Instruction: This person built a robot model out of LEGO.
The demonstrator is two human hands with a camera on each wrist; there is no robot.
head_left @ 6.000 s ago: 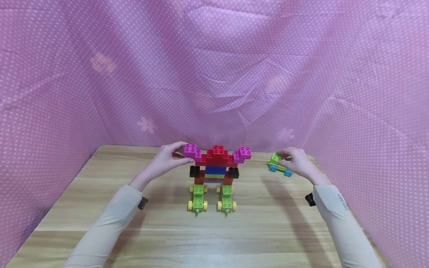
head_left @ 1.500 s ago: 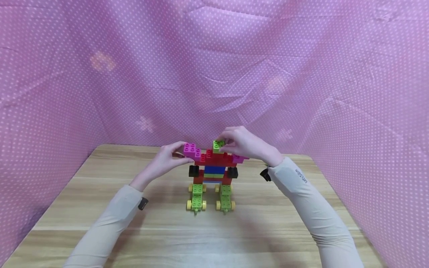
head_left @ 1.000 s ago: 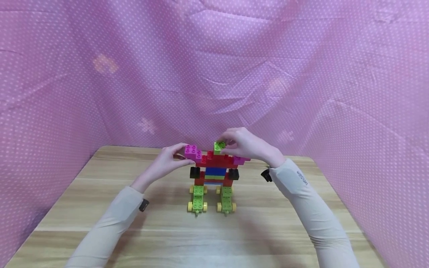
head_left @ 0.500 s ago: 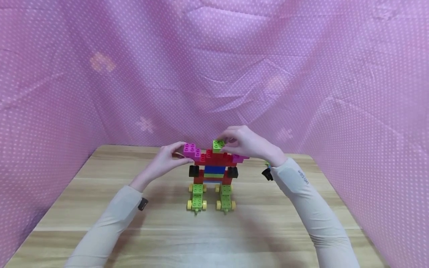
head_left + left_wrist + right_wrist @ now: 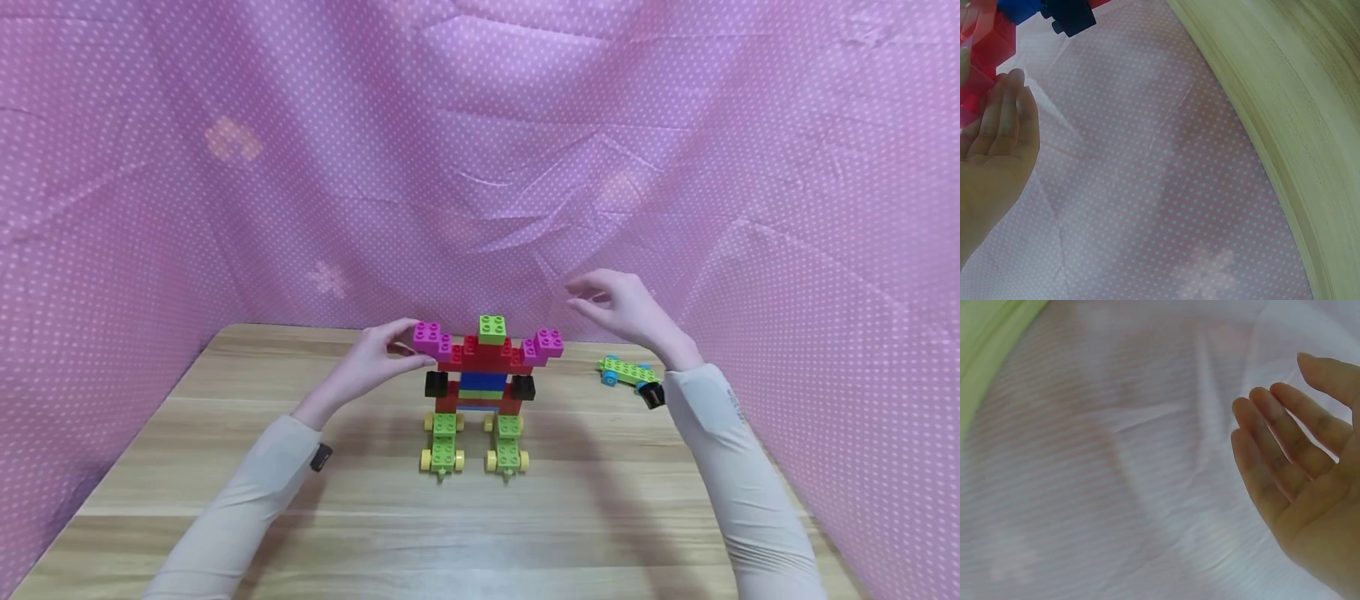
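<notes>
A brick figure (image 5: 482, 385) stands mid-table on two green wheeled feet, with a red body, black side bricks and pink stepped arms. A small green brick (image 5: 492, 328) sits on its red top. My left hand (image 5: 405, 348) grips the figure at its left pink arm (image 5: 429, 337). In the left wrist view its fingers (image 5: 999, 119) lie against the red bricks (image 5: 979, 69), below the black brick (image 5: 1069, 14). My right hand (image 5: 596, 298) hovers open in the air, right of and above the figure, holding nothing. Its spread fingers (image 5: 1282, 456) show against the cloth.
A green wheeled piece with blue wheels (image 5: 626, 372) lies on the wooden table (image 5: 480, 533) at the back right, just beside my right wrist. Pink dotted cloth (image 5: 480, 167) walls in the table at the back and both sides.
My right hand has let go of the small green brick, which stays on the figure's top, and has lifted away to the right. The left hand has kept its hold.
</notes>
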